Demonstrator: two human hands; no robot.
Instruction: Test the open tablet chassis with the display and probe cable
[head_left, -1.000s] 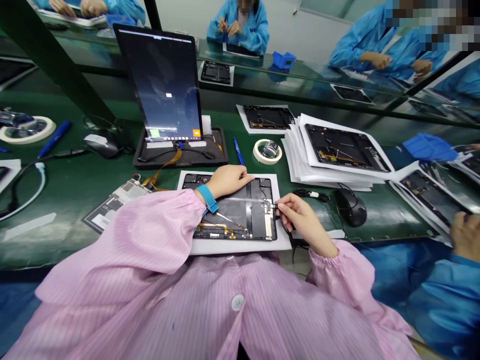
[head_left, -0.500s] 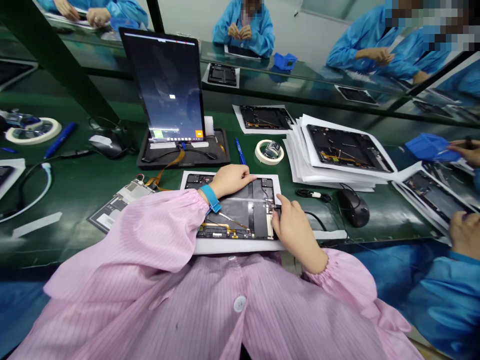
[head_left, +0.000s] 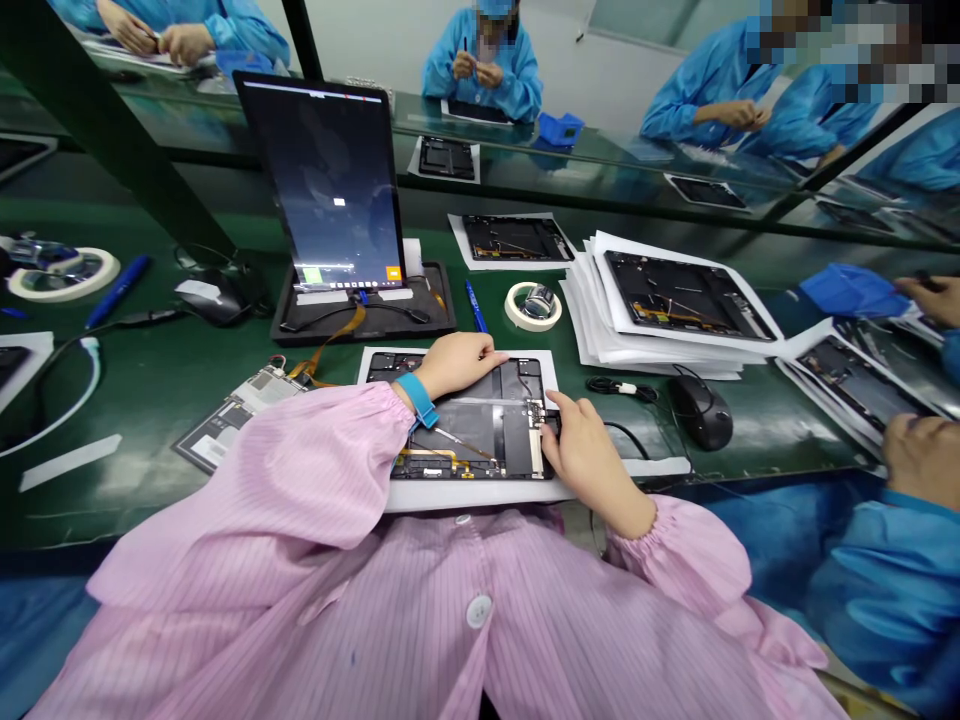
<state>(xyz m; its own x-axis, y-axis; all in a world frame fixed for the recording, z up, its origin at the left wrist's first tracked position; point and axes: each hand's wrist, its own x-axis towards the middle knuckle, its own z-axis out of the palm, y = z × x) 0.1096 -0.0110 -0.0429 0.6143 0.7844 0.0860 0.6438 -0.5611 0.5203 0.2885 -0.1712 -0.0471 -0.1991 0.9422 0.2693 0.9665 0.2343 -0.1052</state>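
An opened tablet (head_left: 472, 430), its black casing showing flat cables and a small circuit board, lies on a white sheet (head_left: 450, 495) in front of me. My left hand (head_left: 459, 365), with a blue band at the wrist, rests across its upper part, fingers pointing right. At the tablet's right edge, my right hand (head_left: 589, 450) pinches a black cable plug (head_left: 553, 413) between thumb and index finger. The plug sits against the board's side; whether it is fully in cannot be seen. Its black cable (head_left: 634, 440) comes out beyond the hand.
A lit screen (head_left: 330, 190) stands in a black holder (head_left: 439, 325). Around it are a loose screen assembly (head_left: 232, 415), a blue pen (head_left: 475, 305), a tape roll (head_left: 517, 318), a mouse (head_left: 699, 412) and stacked sheets (head_left: 592, 330) bearing another open tablet (head_left: 686, 290). A co-worker's hands (head_left: 919, 460) are at right.
The view has shifted slightly. Both my hands keep nearly the same places on the tablet and at the plug.
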